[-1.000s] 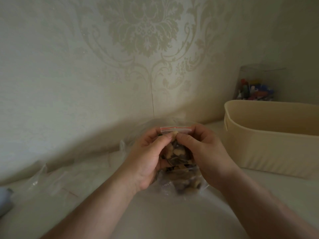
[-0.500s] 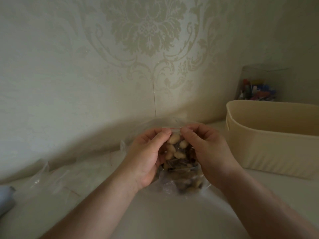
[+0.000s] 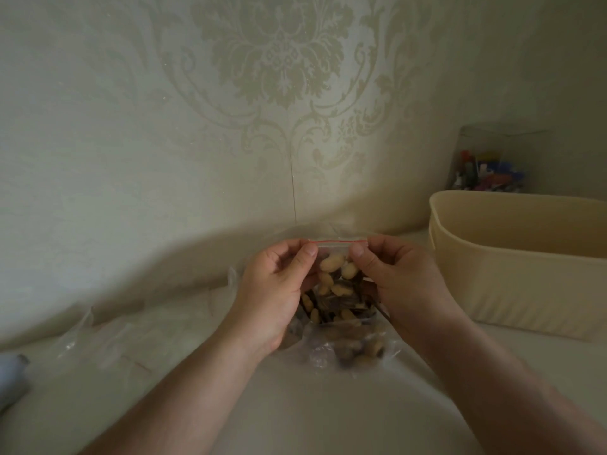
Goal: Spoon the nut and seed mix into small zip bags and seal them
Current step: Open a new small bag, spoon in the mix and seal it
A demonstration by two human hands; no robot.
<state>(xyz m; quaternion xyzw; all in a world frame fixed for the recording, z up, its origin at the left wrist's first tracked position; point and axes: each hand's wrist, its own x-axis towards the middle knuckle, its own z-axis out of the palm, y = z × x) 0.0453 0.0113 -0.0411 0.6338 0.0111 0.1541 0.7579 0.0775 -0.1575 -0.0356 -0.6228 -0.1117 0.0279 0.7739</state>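
A small clear zip bag [image 3: 335,284] with a red line along its top holds peanuts and dark seeds. It is upright above the table, in front of the wall. My left hand [image 3: 279,290] pinches the left end of its zip strip between thumb and fingers. My right hand [image 3: 394,284] pinches the right end the same way. Under the small bag lies a larger clear bag [image 3: 348,349] with more of the nut and seed mix. No spoon is in view.
A beige plastic tub [image 3: 525,267] stands at the right. Behind it is a clear container [image 3: 489,162] of small coloured items. Loose clear plastic bags [image 3: 108,336] lie at the left, and a pale blue object [image 3: 11,376] sits at the left edge.
My thumbs have slid apart from the middle of the zip strip to its two ends. The bag's top now shows flat with its red line visible.
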